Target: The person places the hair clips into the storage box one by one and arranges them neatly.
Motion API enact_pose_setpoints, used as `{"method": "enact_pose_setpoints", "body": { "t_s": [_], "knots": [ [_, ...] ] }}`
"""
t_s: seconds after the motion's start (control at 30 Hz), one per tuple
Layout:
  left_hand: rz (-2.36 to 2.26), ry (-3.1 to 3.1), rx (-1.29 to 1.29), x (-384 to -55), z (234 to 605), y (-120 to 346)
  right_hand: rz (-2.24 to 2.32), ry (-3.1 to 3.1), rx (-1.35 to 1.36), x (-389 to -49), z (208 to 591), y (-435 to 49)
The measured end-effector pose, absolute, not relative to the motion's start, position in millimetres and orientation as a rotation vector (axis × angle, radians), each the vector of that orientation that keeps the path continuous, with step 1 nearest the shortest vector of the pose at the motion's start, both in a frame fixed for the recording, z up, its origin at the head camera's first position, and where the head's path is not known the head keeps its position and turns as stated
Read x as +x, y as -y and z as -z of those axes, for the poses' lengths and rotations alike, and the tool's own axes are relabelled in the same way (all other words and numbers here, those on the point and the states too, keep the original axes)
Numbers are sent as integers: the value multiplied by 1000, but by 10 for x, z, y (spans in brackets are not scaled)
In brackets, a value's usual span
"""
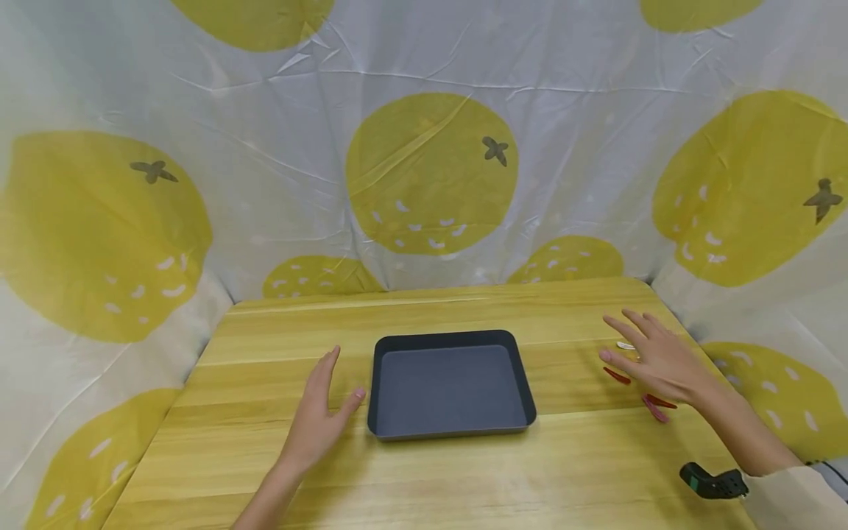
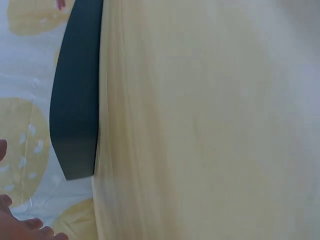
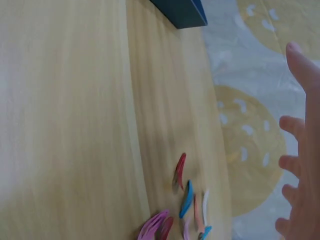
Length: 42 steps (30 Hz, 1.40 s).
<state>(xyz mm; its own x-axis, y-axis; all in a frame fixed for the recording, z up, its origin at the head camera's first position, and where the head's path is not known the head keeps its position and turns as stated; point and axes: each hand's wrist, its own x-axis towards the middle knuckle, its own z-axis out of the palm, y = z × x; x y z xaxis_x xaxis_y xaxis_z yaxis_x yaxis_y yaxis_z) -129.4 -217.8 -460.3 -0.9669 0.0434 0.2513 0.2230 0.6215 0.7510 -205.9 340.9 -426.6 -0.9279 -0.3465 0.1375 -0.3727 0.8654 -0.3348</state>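
Lemon-print cloth (image 1: 278, 162) stands behind tray (image 1: 453, 390) and clips (image 3: 186, 200).

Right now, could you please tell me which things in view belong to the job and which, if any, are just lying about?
Likely the job's:
dark tray, beside the left hand
small coloured clips, near the right hand

Likely only surroundings:
wooden table
lemon-print cloth

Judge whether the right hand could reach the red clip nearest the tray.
Probably yes: the right hand, holding nothing, hovers close to the red clip, and nothing visible blocks the way.
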Motion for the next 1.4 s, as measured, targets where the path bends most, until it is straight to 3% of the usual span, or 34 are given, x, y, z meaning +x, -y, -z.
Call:
{"method": "enact_pose_setpoints", "body": {
  "t_s": [0.4, 0.73, 1.4],
  "knots": [
    [2139, 2515, 65, -1146, 4624, 1899, -1014, 2967, 704, -2000, 4346, -3589],
    [2533, 2241, 257, -1128, 4701, 1880, -1326, 3029, 659, -2016, 4355, -3830],
    [2651, 2175, 272, -1116, 4721, 1895, -1212, 3188, 468, -1976, 4417, -4349]
  ]
}}
